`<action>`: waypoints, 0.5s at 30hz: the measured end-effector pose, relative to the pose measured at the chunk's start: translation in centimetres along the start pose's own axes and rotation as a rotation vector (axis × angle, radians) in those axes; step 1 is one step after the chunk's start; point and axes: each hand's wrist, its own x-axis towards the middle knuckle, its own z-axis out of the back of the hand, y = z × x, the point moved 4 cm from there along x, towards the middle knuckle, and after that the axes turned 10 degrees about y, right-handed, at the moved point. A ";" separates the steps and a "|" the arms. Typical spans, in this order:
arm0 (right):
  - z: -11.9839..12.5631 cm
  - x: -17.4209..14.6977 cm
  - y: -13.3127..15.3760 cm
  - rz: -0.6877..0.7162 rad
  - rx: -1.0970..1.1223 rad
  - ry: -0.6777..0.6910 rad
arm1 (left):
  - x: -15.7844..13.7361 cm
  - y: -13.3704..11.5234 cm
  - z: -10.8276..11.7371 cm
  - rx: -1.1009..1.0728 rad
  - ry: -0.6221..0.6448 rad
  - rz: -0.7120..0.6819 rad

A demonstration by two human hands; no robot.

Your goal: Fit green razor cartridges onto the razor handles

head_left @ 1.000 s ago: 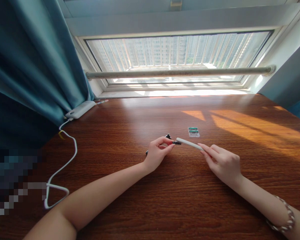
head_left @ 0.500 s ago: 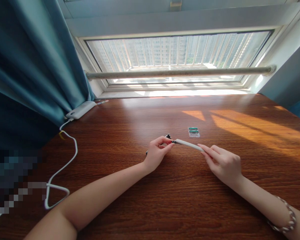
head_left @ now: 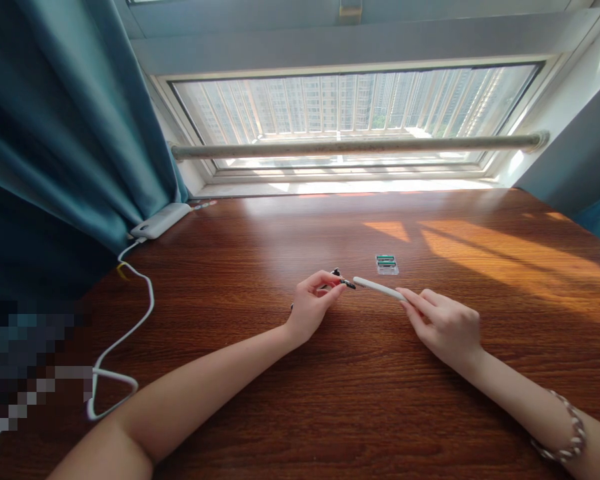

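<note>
My left hand (head_left: pixel 313 303) pinches a small dark razor cartridge (head_left: pixel 349 284) between thumb and fingertips. My right hand (head_left: pixel 443 323) is closed around the handle end of a slim white brush (head_left: pixel 380 288) with dark bristles on its underside at the tip. The bristle end points left, a small gap from the cartridge. Partly hidden behind my left hand is a dark object (head_left: pixel 336 272), perhaps a razor handle lying on the table. A clear case (head_left: pixel 387 265) holding green-striped razor cartridges sits just beyond the brush.
The brown wooden table (head_left: pixel 280 400) runs up to a window with a horizontal pipe (head_left: pixel 355 145) across it. At the back left, a white power bank (head_left: pixel 163 221) lies beside the blue curtain (head_left: pixel 80 120), and its white cable (head_left: pixel 153 293) trails along the left side.
The brush tip was at the razor cartridge half a second ago; now a small gap separates them and more of the cartridge shows. Both hands stay in nearly the same place.
</note>
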 end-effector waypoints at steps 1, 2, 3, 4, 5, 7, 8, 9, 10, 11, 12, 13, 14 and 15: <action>-0.1 0.0 -0.1 -0.013 0.001 0.005 | 0.0 -0.1 0.0 -0.009 0.006 -0.002; -0.1 0.0 -0.1 -0.026 0.004 0.011 | 0.0 -0.1 -0.1 -0.015 0.018 -0.002; -0.2 0.0 -0.2 -0.038 0.007 0.020 | 0.0 -0.2 -0.2 -0.019 0.034 0.002; -0.3 0.1 -0.3 -0.051 0.011 0.031 | 0.0 -0.2 -0.3 -0.022 0.054 0.009; -0.4 0.1 -0.3 -0.061 0.015 0.044 | 0.0 -0.2 -0.4 -0.023 0.074 0.016; -0.5 0.3 -0.3 -0.059 0.032 0.079 | 0.0 -0.2 -0.5 -0.023 0.105 0.028; -0.6 0.4 -0.3 -0.048 0.048 0.098 | 0.0 -0.2 -0.5 -0.020 0.115 0.029; -0.7 0.4 -0.2 -0.028 0.071 0.116 | 0.0 -0.2 -0.5 -0.017 0.123 0.027; -0.8 0.5 -0.1 -0.001 0.098 0.133 | -0.1 -0.2 -0.5 -0.013 0.129 0.024; -0.9 0.5 0.1 0.030 0.127 0.148 | -0.1 -0.2 -0.6 -0.011 0.134 0.023; -0.9 0.5 0.2 0.059 0.154 0.158 | -0.1 -0.3 -0.6 -0.010 0.136 0.024; -1.0 0.5 0.3 0.087 0.179 0.167 | -0.1 -0.3 -0.6 -0.011 0.134 0.028; -1.0 0.6 0.4 0.112 0.201 0.175 | -0.1 -0.3 -0.6 -0.012 0.129 0.038; -1.1 0.6 0.5 0.132 0.221 0.183 | -0.1 -0.3 -0.7 -0.016 0.123 0.055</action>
